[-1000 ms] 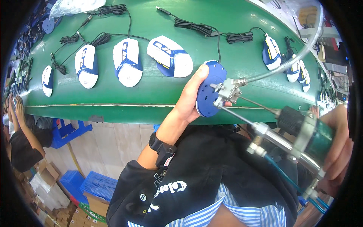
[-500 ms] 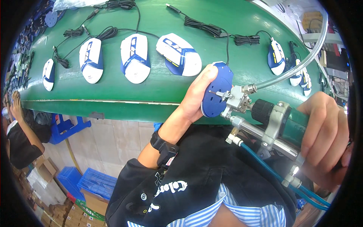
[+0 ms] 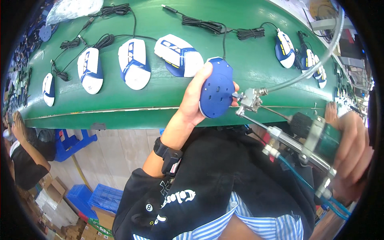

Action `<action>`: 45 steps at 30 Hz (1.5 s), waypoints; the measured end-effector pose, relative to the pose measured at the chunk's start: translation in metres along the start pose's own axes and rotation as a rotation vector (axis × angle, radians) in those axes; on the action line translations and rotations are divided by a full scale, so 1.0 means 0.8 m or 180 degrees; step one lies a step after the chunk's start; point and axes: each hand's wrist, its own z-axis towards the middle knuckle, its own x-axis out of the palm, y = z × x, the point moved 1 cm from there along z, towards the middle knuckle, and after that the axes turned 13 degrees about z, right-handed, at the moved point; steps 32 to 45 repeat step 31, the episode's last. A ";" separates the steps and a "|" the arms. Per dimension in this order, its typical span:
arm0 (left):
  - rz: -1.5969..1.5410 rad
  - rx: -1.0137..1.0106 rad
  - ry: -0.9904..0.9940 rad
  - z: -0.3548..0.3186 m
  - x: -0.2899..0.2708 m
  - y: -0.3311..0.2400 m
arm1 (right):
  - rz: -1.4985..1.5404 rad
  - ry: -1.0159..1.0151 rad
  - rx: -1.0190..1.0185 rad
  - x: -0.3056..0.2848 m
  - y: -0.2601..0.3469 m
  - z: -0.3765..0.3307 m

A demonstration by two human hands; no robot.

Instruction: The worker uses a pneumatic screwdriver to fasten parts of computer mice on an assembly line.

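My left hand (image 3: 191, 100) is closed round a computer mouse (image 3: 217, 90), held with its dark blue underside up. Small holes dot that underside, and its black cord runs away over the green belt. On the right, my right hand (image 3: 354, 146) is wrapped round the green body of a powered screwdriver (image 3: 305, 125) with a metal feed head and air hoses. The screwdriver's nozzle tip points left, at the right edge of the mouse. Whether it touches the mouse or my fingertips behind, I cannot tell. Part of my right hand is blurred.
Several white-and-blue mice (image 3: 135, 66) with bundled black cords lie on the green belt (image 3: 160, 90), left and right of my hands. A clear hose (image 3: 308, 72) arches over the right side. At far left is another person's hand (image 3: 18, 126). Blue crates (image 3: 105, 199) stand below.
The screwdriver's tip has drawn back right from over the mouse's underside to its edge. My left hand has shifted slightly left with the mouse, whose underside is now more fully seen.
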 end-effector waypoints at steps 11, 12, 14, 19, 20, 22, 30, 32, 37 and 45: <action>-0.0087 -0.0093 0.0016 -0.004 -0.007 -0.002 | -0.0602 -0.1254 -0.0106 0.028 -0.052 -0.004; -0.0086 -0.0088 0.0006 -0.004 -0.008 -0.003 | -0.0591 -0.1253 -0.0108 0.030 -0.055 -0.004; -0.0072 -0.0080 0.0092 -0.005 -0.007 -0.005 | -0.0707 -0.1424 -0.0188 0.036 -0.060 -0.002; -0.0009 -0.0122 0.0037 -0.006 -0.004 -0.005 | -0.0861 -0.1514 -0.0306 0.048 -0.072 -0.008; -0.0073 -0.0130 0.0066 -0.004 -0.005 -0.006 | -0.0877 -0.1444 -0.0310 0.048 -0.073 -0.009; 0.0046 -0.0036 0.0015 -0.007 -0.009 -0.006 | -0.0799 -0.1623 -0.0367 0.051 -0.075 -0.010; 0.0006 -0.0110 0.0230 -0.001 0.002 -0.007 | 0.0668 0.0417 -0.0877 0.053 0.017 -0.019; 0.0038 -0.0053 0.0139 -0.006 -0.006 -0.008 | 0.0663 0.0652 -0.0832 0.042 -0.004 -0.017; 0.0038 -0.0053 0.0139 -0.006 -0.006 -0.008 | 0.0663 0.0652 -0.0832 0.042 -0.004 -0.017; 0.0038 -0.0053 0.0139 -0.006 -0.006 -0.008 | 0.0663 0.0652 -0.0832 0.042 -0.004 -0.017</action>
